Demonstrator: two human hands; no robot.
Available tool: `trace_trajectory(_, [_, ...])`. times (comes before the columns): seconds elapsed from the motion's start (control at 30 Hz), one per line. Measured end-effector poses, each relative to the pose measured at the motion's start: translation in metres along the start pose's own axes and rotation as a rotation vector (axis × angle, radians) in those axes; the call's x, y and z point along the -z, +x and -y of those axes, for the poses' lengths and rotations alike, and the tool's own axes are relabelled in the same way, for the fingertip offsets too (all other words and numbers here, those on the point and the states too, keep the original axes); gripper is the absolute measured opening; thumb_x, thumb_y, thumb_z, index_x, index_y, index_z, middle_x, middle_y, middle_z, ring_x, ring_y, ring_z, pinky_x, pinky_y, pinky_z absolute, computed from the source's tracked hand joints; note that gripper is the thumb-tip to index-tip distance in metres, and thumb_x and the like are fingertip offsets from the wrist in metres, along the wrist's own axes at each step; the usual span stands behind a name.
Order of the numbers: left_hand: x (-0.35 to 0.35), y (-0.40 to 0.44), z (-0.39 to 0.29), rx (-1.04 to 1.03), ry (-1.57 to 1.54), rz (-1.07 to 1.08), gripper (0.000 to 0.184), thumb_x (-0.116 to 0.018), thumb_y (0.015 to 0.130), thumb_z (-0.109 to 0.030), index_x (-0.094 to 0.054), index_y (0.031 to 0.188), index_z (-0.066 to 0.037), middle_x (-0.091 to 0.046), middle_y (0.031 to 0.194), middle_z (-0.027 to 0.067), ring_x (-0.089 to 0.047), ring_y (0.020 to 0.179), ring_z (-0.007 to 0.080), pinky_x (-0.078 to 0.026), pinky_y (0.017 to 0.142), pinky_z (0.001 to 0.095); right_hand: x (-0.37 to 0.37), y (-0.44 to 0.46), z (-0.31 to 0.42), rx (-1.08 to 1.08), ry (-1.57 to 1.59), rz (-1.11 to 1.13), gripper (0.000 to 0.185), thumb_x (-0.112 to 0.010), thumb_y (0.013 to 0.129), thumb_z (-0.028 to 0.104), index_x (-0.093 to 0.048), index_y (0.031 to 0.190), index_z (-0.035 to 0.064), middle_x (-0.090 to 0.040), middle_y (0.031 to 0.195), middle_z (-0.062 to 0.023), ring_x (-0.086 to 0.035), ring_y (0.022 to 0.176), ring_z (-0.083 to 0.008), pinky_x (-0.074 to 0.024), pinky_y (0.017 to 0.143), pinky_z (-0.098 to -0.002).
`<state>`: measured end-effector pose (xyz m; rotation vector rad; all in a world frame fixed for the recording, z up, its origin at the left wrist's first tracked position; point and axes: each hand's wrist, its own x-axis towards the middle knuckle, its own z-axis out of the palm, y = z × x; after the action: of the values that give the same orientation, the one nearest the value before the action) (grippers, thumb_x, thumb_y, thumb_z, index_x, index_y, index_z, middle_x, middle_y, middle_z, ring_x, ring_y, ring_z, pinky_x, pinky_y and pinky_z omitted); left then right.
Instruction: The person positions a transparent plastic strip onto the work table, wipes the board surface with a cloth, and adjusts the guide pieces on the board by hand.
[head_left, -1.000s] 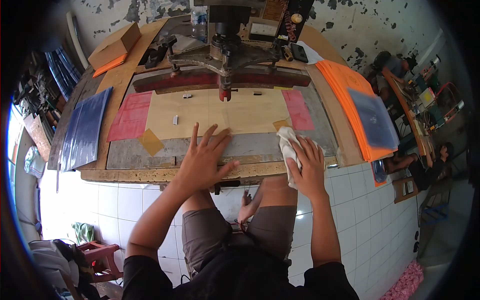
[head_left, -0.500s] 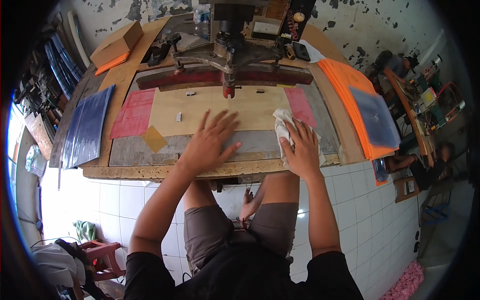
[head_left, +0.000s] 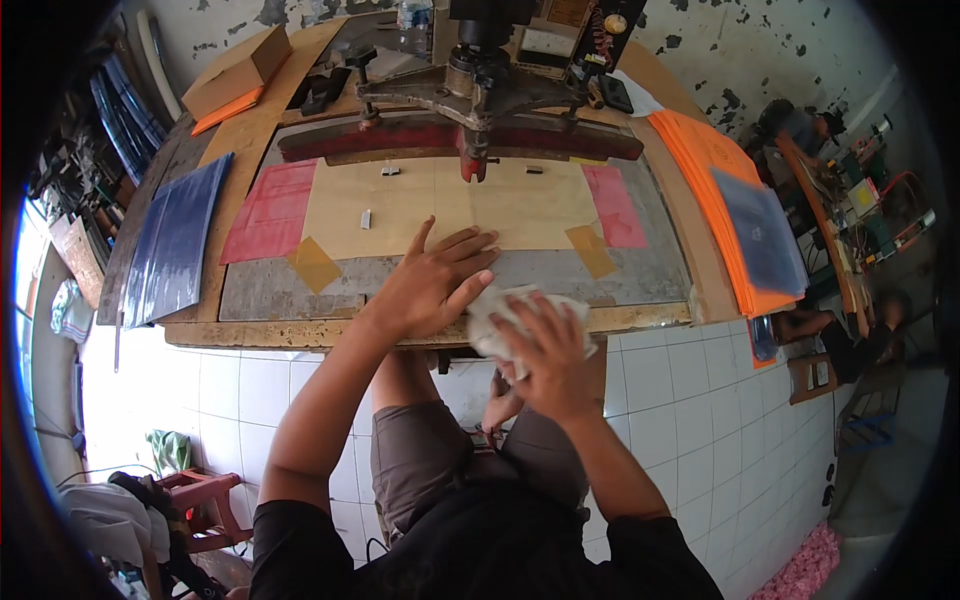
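Left hand [head_left: 440, 280]: your grip is spread wide, fingers lying over the front edge of the cream sheet – contact is hard to tell.
Right hand [head_left: 553, 355]: your grip is closed around the white cloth, slightly blurred.
White cloth [head_left: 490, 330]: bunched under your right fingers, at the front edge of the desk [head_left: 250, 335], just beside your left thumb.
Cream sheet [head_left: 400, 208]: flat on the grey plate [head_left: 262, 287], a pink strip [head_left: 614, 205] at its right end, a yellow patch [head_left: 592, 252] at its near right corner.
Small block [head_left: 366, 219]: on the sheet's left half.
Red tip [head_left: 474, 168]: above the sheet – beyond your left fingers.
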<state>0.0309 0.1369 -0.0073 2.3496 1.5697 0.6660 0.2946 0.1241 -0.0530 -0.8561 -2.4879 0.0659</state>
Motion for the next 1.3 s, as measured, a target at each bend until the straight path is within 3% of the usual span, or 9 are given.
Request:
trace_trajectory(0.17, [-0.003,0.002,-0.001,0.011,0.018,-0.008,0.059,-0.037,0.114,-0.042,-0.063,0.153,-0.006,-0.05,0.169,0.0081,-0.038,0.162,0.029,-0.009,0.136,0.0612,0.031,-0.043,-0.096,-0.229,-0.174,-0.223,0.046,-0.065,0.103,0.031,-0.066,0.144,0.0082,-0.059,0.156,-0.0125,-0.047,0.152,-0.0398,-0.0322,0.123,-0.0627])
trace_trajectory(0.3, [-0.006,0.002,-0.003,0.004,0.03,-0.016,0.057,-0.04,0.114,-0.041,-0.064,0.152,-0.007,-0.051,0.169,0.0075,-0.038,0.162,0.0283,-0.011,0.136,0.0605,0.041,-0.056,-0.134,-0.492,-0.379,-0.29,0.047,-0.061,0.108,0.031,-0.062,0.148,0.0075,-0.057,0.155,-0.0186,-0.046,0.15,-0.0423,-0.0299,0.123,-0.0641])
trace_trajectory(0.43, [-0.004,0.003,-0.006,0.019,0.025,-0.009,0.056,-0.041,0.115,-0.041,-0.065,0.151,-0.007,-0.051,0.169,0.0075,-0.038,0.162,0.0281,-0.012,0.135,0.0606,0.005,-0.021,-0.038,-0.272,-0.138,-0.258,0.052,-0.067,0.104,0.031,-0.061,0.152,0.0116,-0.053,0.161,-0.0141,-0.042,0.154,-0.0412,-0.0275,0.127,-0.0653])
trace_trajectory(0.5, [-0.003,0.002,-0.007,0.025,0.01,-0.005,0.056,-0.041,0.115,-0.041,-0.065,0.151,-0.007,-0.051,0.168,0.0074,-0.038,0.161,0.0281,-0.012,0.135,0.0607,0.002,-0.005,0.014,-0.09,0.032,-0.062,0.056,-0.071,0.101,0.031,-0.06,0.154,0.0169,-0.052,0.163,-0.0116,-0.041,0.156,-0.041,-0.0273,0.127,-0.0654])
trace_trajectory(0.6, [-0.001,0.002,-0.007,0.022,0.012,0.006,0.055,-0.041,0.115,-0.041,-0.064,0.152,-0.008,-0.052,0.168,0.007,-0.038,0.161,0.0279,-0.012,0.135,0.0607,-0.007,0.0,0.028,0.0,0.094,-0.004,0.059,-0.073,0.1,0.031,-0.059,0.156,0.0204,-0.052,0.163,-0.0107,-0.042,0.156,-0.0405,-0.0278,0.127,-0.0649])
trace_trajectory(1.0, [-0.007,-0.001,-0.003,-0.01,0.068,-0.027,0.055,-0.044,0.113,-0.041,-0.063,0.153,-0.01,-0.051,0.169,0.0071,-0.038,0.162,0.0273,-0.012,0.135,0.0613,0.096,-0.07,-0.189,-0.403,-0.295,-0.134,0.039,-0.058,0.112,0.027,-0.064,0.143,0.0045,-0.061,0.149,-0.0127,-0.055,0.134,-0.0398,-0.0392,0.117,-0.0542])
trace_trajectory(1.1, [-0.01,-0.002,-0.003,-0.035,0.092,-0.052,0.057,-0.048,0.111,-0.044,-0.062,0.154,-0.009,-0.052,0.168,0.0084,-0.039,0.161,0.0286,-0.013,0.135,0.0619,0.125,-0.053,-0.22,-0.576,-0.144,-0.129,0.044,-0.062,0.11,0.029,-0.062,0.146,0.0043,-0.059,0.152,-0.0146,-0.052,0.14,-0.0408,-0.035,0.122,-0.0565])
trace_trajectory(1.2, [-0.009,-0.008,-0.007,-0.054,0.126,-0.064,0.06,-0.051,0.109,-0.046,-0.062,0.154,-0.008,-0.052,0.168,0.0094,-0.04,0.16,0.0299,-0.014,0.135,0.0625,0.123,-0.046,-0.24,-0.466,-0.59,-0.196,0.05,-0.066,0.107,0.03,-0.059,0.152,0.0068,-0.055,0.157,-0.0156,-0.046,0.149,-0.0428,-0.0273,0.128,-0.0611])
trace_trajectory(1.3, [-0.009,-0.012,-0.01,-0.071,0.139,-0.095,0.06,-0.054,0.108,-0.048,-0.064,0.15,-0.007,-0.054,0.166,0.0106,-0.043,0.158,0.0302,-0.016,0.134,0.063,0.108,-0.034,-0.19,-0.283,-0.322,-0.28,0.055,-0.067,0.106,0.03,-0.056,0.157,0.0102,-0.051,0.164,-0.0144,-0.039,0.157,-0.0435,-0.0194,0.131,-0.066])
